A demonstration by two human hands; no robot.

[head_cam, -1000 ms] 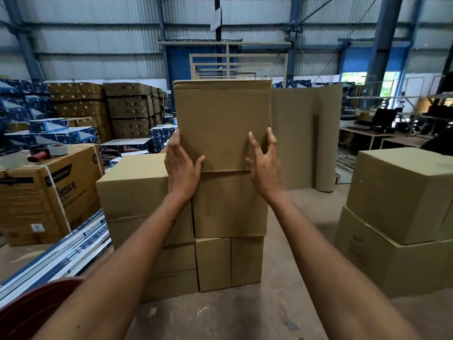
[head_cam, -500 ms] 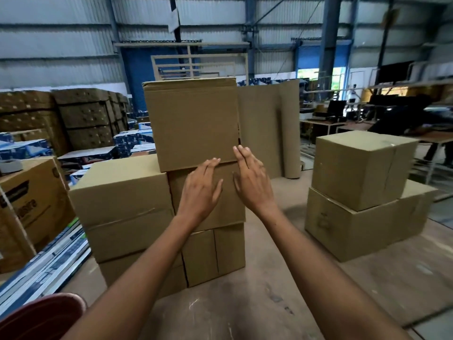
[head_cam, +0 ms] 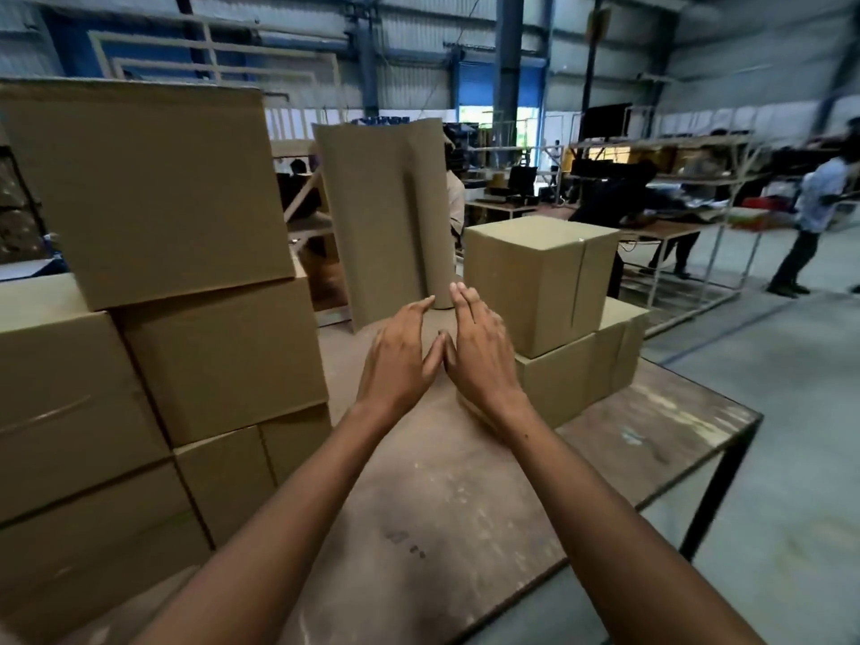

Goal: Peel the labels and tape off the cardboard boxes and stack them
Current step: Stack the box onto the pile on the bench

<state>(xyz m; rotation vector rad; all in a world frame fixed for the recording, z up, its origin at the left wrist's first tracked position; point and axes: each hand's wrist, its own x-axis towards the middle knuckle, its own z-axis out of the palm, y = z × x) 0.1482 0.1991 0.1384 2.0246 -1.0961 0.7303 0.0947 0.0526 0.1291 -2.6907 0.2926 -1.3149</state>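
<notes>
A stack of plain cardboard boxes fills the left side, with the top box [head_cam: 144, 188] resting on a middle box [head_cam: 223, 356] and smaller ones below. To the right, a cube-shaped box [head_cam: 535, 277] with a tape seam sits on a flatter box [head_cam: 581, 370]. My left hand [head_cam: 400, 356] and my right hand [head_cam: 479, 351] hover side by side over the table between the two stacks, fingers extended, thumbs nearly touching, holding nothing.
The brown worktable [head_cam: 442, 505] ends at a front-right edge with a dark metal leg [head_cam: 716, 500]. A roll of corrugated cardboard [head_cam: 391, 216] stands upright behind my hands. People stand at benches [head_cam: 670, 230] far right across the grey floor.
My hands have left the stacked boxes and moved right into the gap. The view has swung right, so the left stack shifted left and the right stack came toward the centre.
</notes>
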